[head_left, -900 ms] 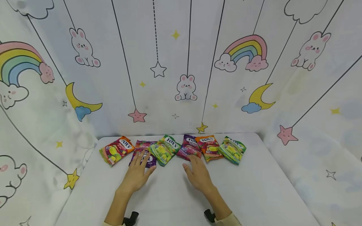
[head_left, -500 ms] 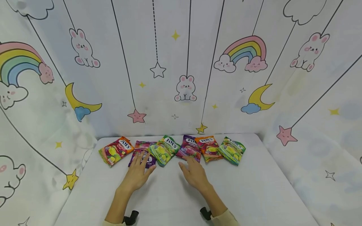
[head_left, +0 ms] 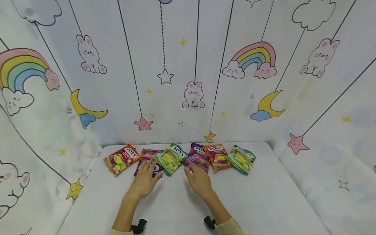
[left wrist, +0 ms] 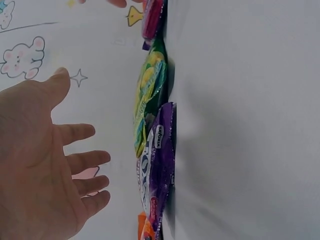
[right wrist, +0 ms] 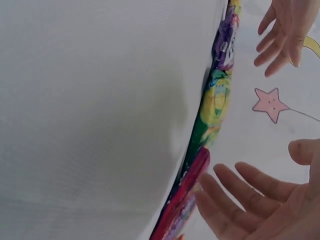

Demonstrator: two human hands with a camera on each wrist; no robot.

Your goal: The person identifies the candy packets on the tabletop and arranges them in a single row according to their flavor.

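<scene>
Both hands are released: the left hand point(head_left: 144, 182), fingers spread, hovers over the left purple bag point(head_left: 150, 154) just left of centre in the head view, and the right hand point(head_left: 199, 181), fingers slightly bent, is at the near edge of the right purple bag point(head_left: 196, 157); whether its fingertips touch the wrapper I cannot tell. Candy bags line the far edge of the bench point(head_left: 176, 209) across the middle of the frame. One corner of the left green bag point(head_left: 171, 159) laps over the left purple bag, so lifting the purple one could drag or flip its neighbour. Likewise, the right orange bag point(head_left: 217, 157) overlaps the right purple bag and could slide along with it. A forward push might crumple these slick wrappers against the backdrop point(head_left: 173, 107).
</scene>
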